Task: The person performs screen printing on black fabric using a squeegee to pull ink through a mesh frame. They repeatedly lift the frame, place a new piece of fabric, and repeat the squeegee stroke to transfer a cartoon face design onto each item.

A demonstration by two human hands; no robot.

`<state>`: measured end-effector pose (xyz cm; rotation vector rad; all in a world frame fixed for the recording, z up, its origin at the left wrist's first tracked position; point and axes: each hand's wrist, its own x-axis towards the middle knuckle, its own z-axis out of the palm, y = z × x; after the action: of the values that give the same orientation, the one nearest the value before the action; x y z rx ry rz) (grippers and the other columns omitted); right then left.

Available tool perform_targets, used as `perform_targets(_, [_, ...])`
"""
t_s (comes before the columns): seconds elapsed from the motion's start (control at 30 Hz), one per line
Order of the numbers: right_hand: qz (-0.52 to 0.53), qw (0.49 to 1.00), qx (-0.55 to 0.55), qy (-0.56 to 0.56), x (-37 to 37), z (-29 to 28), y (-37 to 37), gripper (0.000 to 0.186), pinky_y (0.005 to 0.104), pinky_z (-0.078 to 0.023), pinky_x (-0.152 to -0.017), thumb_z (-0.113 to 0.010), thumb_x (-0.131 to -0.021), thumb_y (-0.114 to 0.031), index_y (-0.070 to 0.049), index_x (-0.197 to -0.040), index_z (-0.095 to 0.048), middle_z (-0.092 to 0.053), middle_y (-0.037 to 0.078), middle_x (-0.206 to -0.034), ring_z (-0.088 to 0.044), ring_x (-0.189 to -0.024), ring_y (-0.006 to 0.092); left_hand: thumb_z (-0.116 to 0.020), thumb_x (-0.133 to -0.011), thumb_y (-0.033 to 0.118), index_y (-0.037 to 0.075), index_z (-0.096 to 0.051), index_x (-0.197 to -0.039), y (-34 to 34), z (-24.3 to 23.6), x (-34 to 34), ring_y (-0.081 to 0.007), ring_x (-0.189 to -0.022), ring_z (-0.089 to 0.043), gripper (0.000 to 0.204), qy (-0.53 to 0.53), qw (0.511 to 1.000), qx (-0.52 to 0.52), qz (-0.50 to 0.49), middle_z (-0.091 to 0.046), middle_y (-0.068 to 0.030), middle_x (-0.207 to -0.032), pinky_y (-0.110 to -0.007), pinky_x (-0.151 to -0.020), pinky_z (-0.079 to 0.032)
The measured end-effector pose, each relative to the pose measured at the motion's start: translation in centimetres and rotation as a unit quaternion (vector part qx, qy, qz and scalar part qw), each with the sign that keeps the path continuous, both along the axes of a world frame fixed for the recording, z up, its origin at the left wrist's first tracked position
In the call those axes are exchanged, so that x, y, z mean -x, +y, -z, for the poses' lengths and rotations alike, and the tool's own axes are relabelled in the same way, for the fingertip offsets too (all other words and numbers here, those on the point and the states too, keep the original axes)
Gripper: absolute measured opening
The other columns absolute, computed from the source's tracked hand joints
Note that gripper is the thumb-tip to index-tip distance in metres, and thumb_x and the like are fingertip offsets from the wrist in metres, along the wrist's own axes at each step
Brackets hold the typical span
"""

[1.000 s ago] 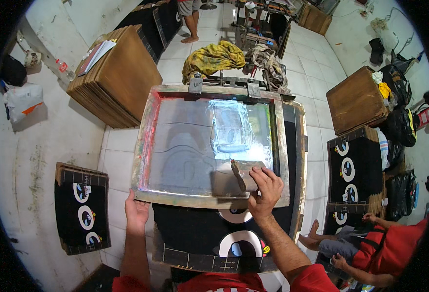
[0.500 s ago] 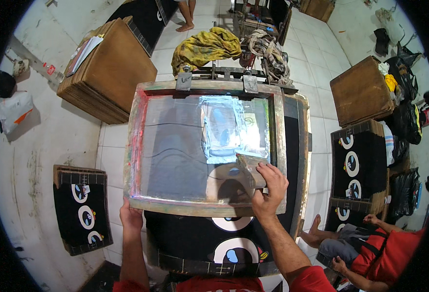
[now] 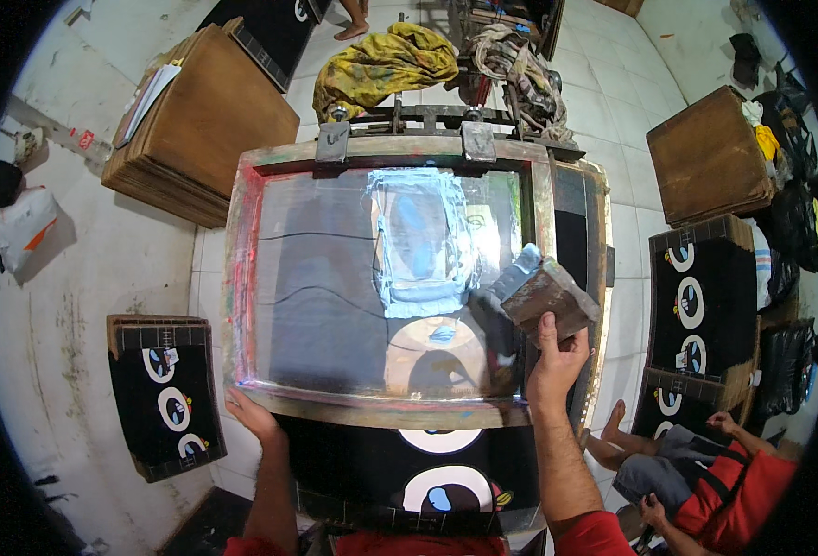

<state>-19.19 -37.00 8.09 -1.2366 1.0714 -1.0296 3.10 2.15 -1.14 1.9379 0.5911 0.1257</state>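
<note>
A wooden-framed printing screen (image 3: 389, 409) lies over a black printed panel with white eye-like shapes (image 3: 446, 489). Blue ink and tape-like patches (image 3: 420, 301) surround the mesh's printing area. My right hand (image 3: 557, 361) grips a worn squeegee (image 3: 550, 301) with light blue ink at its edge, raised over the frame's right side. At the near left corner my left hand (image 3: 257, 417) holds the frame, its fingertips partly hidden by the wood.
Two metal clamps (image 3: 333, 144) hold the frame's far edge. Behind hang a yellow stained cloth (image 3: 386, 69) and a grey rag (image 3: 520, 69). Stacked brown boards (image 3: 209, 120) stand at left, printed black panels (image 3: 703, 306) at right. A person in red (image 3: 733, 482) sits lower right.
My right hand has lifted the squeegee off the mesh and moved it right, turning it so its inked edge shows. My left hand stays at the frame's corner. The whole view has shifted slightly.
</note>
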Motion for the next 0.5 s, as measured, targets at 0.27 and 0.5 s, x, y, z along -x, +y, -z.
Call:
perform_targets(0.27, [0.004, 0.998, -0.056, -0.012, 0.5, 1.7, -0.4, 0.040, 0.0351, -0.052, -0.097, -0.072, -0.100, -0.017, 0.000, -0.132, -0.054, -0.063, 0.010, -0.126, -0.063, -0.112, 0.0183, -0.045, -0.111, 0.040, -0.011, -0.035, -0.152, 0.2, 2.0, 0.4, -0.0363, -0.133, -0.051, 0.067, -0.093, 0.996, -0.015, -0.008, -0.045, -0.0297, -0.151, -0.043, -0.112, -0.041])
perform_targets(0.5, [-0.053, 0.997, -0.001, 0.047, 1.7, 2.3, 2.7, 0.039, 0.0409, -0.067, -0.078, -0.065, -0.102, -0.009, 0.002, -0.135, -0.046, -0.062, 0.014, -0.125, -0.068, -0.105, 0.0230, -0.041, -0.112, 0.032, -0.014, -0.047, -0.143, 1.6, 2.8, 0.3, -0.0419, -0.128, -0.053, 0.056, -0.077, 0.989, -0.127, -0.017, -0.052, -0.0346, -0.142, -0.042, -0.115, -0.037])
